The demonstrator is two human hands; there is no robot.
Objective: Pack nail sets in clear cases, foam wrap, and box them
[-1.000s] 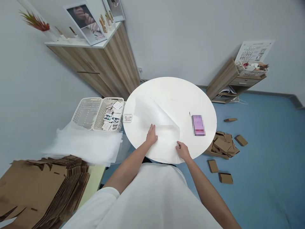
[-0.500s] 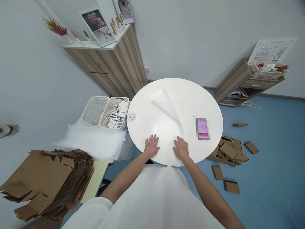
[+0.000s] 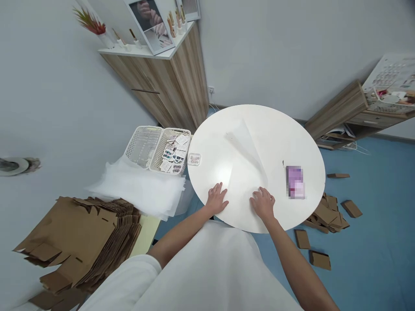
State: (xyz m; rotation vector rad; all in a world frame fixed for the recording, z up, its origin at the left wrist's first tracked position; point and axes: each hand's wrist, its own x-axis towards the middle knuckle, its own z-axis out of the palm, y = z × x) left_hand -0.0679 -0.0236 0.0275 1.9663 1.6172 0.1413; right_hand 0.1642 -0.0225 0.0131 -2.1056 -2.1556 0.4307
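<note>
A thin translucent white sheet [image 3: 248, 149] lies on the round white table [image 3: 282, 129], its far end folded over or curled up. My left hand [image 3: 217, 199] rests with fingers spread at the sheet's near left side. Lower down the right side, my right hand [image 3: 263, 203] presses its fingertips onto the tabletop or the sheet's edge; which one I cannot tell. Neither hand grasps anything. A small clear case [image 3: 194, 159] sits at the table's left edge. Right of my right hand lies a purple box [image 3: 295, 181], blurred out, with a tiny dark object [image 3: 283, 163] just beyond it.
Left of the table stand an open white basket [image 3: 171, 151] of small packets, a pile of translucent sheets [image 3: 139, 183] and stacked flat cardboard [image 3: 81, 233]. Folded brown boxes [image 3: 327, 214] lie on the floor at right. Wooden cabinets [image 3: 171, 86] line the wall.
The view has swung to the left, so the table appears farther right. The sheet's far end has settled a little and looks flatter. Both hands stay about where they were on the table.
</note>
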